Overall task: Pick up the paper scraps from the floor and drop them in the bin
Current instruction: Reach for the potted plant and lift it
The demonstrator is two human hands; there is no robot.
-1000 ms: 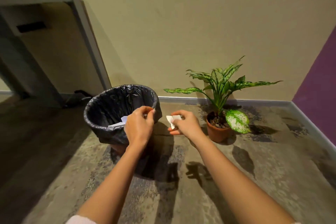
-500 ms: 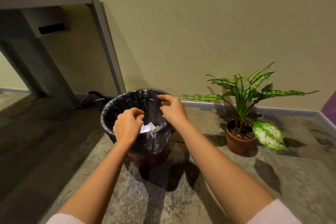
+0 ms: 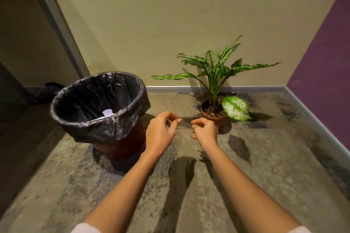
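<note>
White paper scraps [image 3: 108,113] are seen inside the bin [image 3: 132,81], low against the near wall of its black liner, to the left of and apart from both hands. The left hand [image 3: 161,132] is held just right of the bin's rim, fingers loosely curled with nothing between them. The right hand [image 3: 205,131] is held beside it, its grip likewise loose and seemingly empty, though the palm is hidden. A potted plant [image 3: 216,85] stands on the floor [image 3: 265,166] beyond.

head cam | wide-angle | looks fwd + down | floor [image 3: 246,185] near | wall corner [image 3: 284,62] beyond
</note>
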